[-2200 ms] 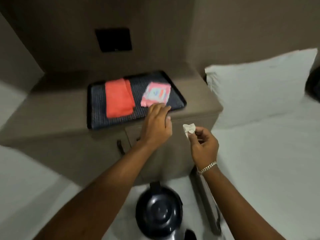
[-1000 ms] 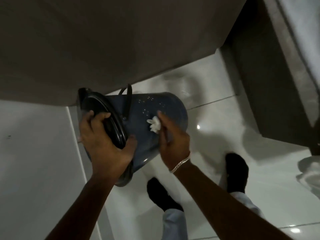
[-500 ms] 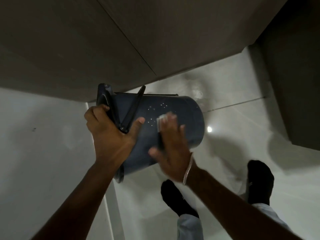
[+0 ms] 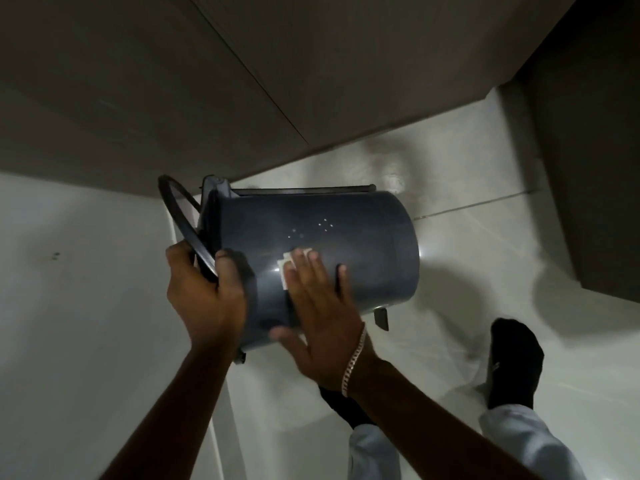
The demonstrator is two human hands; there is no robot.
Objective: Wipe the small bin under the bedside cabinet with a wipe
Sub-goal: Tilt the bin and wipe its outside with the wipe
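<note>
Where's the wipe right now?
In the head view, the wipe sits mid-frame, pressed flat under the right hand against the side of the tipped bin.

Place: a bedroom, in a home or a hotel; which, cannot tell.
Landmark: a brown fabric-faced bedside cabinet (image 4: 207, 98).
Below cabinet: glossy pale tiled floor (image 4: 467, 244).
Right of cabinet: a dark upholstered block (image 4: 595, 168).
</note>
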